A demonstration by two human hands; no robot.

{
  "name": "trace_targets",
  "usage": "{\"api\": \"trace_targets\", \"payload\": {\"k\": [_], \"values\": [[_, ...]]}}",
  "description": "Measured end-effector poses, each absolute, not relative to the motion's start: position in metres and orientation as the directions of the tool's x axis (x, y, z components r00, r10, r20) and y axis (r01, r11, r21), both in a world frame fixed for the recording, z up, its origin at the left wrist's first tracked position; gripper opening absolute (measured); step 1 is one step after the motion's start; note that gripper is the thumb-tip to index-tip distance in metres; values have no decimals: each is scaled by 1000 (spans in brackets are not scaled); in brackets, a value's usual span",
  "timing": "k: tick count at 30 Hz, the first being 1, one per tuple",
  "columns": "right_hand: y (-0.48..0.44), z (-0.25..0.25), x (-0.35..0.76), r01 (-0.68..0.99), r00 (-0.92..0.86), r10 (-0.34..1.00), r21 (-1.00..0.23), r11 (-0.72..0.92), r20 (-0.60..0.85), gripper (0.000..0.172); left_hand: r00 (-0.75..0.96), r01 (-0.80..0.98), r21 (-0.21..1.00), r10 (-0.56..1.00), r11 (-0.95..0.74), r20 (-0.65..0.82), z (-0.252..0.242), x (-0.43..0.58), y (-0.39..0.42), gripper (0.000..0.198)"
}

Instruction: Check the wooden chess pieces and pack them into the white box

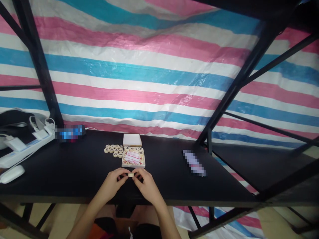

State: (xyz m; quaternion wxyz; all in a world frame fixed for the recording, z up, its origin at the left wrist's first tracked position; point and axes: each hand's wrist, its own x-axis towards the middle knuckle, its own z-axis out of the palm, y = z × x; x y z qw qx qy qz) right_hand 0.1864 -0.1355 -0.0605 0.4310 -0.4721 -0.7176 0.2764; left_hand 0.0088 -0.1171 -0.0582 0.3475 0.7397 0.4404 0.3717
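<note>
Between the fingertips of my left hand (115,181) and my right hand (146,182) is one round wooden Chinese chess piece (131,175). Both hands pinch it from opposite sides, near the front of the black table. Just beyond them lies an open white box (133,166) holding more pieces, with a white and red packet (133,157) on top of them. Left of the box, several loose chess pieces (116,150) with black characters lie in rows. The box's pale lid (132,139) lies behind it.
A blurred phone-like object (194,162) lies on the right of the black tabletop (164,169). At left are a white power strip (27,151) with plugs, a white rounded device (12,174) and a blurred dark device (71,133). Black frame bars (224,96) and a striped sheet (139,73) surround the table.
</note>
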Motion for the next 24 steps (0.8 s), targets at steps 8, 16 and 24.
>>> {"api": "trace_targets", "payload": {"k": [8,16,24], "values": [[-137,-58,186,345,-206,928,-865,365,310,18,288,349,888,936,-300,203,-55,11,-119,27],[-137,-60,184,375,-199,930,-853,364,309,16,343,313,905,923,-289,177,-51,11,-120,25],[-116,-45,195,576,-68,932,-749,328,356,19,176,490,815,951,-308,253,-57,12,-117,27]]}}
